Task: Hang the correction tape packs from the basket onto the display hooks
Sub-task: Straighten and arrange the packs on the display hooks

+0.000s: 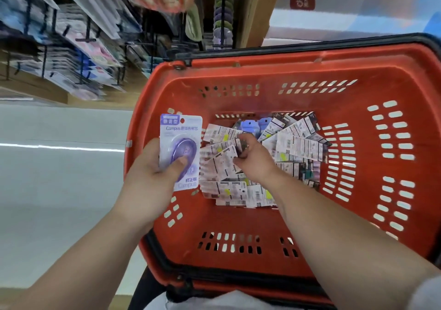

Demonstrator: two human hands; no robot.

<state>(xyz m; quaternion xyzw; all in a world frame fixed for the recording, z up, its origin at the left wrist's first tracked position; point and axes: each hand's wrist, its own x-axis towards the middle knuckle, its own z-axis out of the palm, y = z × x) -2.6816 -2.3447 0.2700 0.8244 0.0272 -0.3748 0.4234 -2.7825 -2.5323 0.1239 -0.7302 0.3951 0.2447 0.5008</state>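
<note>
1. Head camera looks down into the red basket (286,71) in front of me. My left hand (148,166) grips one correction tape pack (181,147) upright over the basket's left rim, thumb pressed on the clear blister and fingers behind the card.
2. My right hand (250,164) is down inside the basket, apart from the left. Its fingers are curled on the edge of a face-down pack (222,164), and it looks like a pinch.
3. The loose pile of packs (296,142) covers the basket floor. Most lie barcode side up and overlap at all angles.
4. I judge each pack to be light: a thin card with a small plastic dispenser under a bubble. The card should be stiff enough to stay flat but will crease if I squeeze its corners.
5. The glossy faces probably slide on each other, so I would lift a pack by a free edge, not by pressing down on it.
6. The best hold for hanging seems to be low on the card, around the blister. That leaves the hang hole (182,120) at the top free.
7. The display hooks (86,40) are up to my left and blurred, so I cannot tell which one is free.
</note>
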